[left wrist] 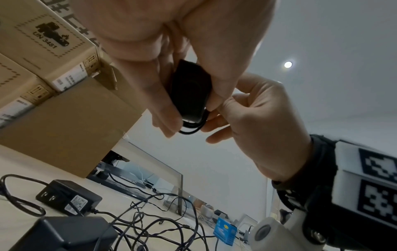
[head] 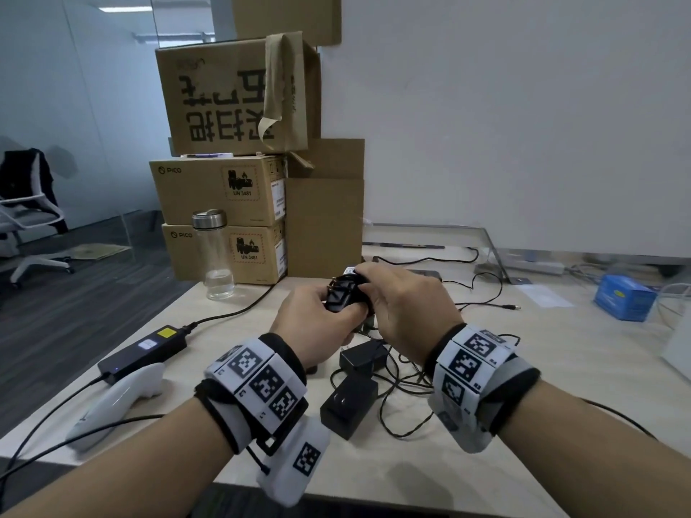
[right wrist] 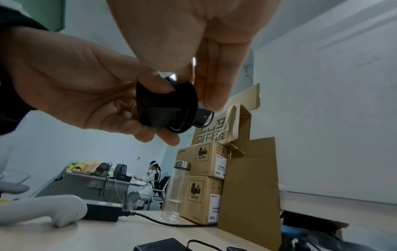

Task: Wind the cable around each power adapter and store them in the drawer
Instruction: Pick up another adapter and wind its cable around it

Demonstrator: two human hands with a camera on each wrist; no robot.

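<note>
The power adapter (head: 342, 295) sat nearly wound, gripped by the left hand (head: 314, 323) while the right hand (head: 405, 308) pinched its cable; two adapters (head: 349, 403) lay unwound, none stored.

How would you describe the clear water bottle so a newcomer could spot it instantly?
Find the stack of cardboard boxes at the desk's far left. The bottle stands upright right in front of the lowest box. Unlike everything around it, it is see-through, with a silver metal cap.
</note>
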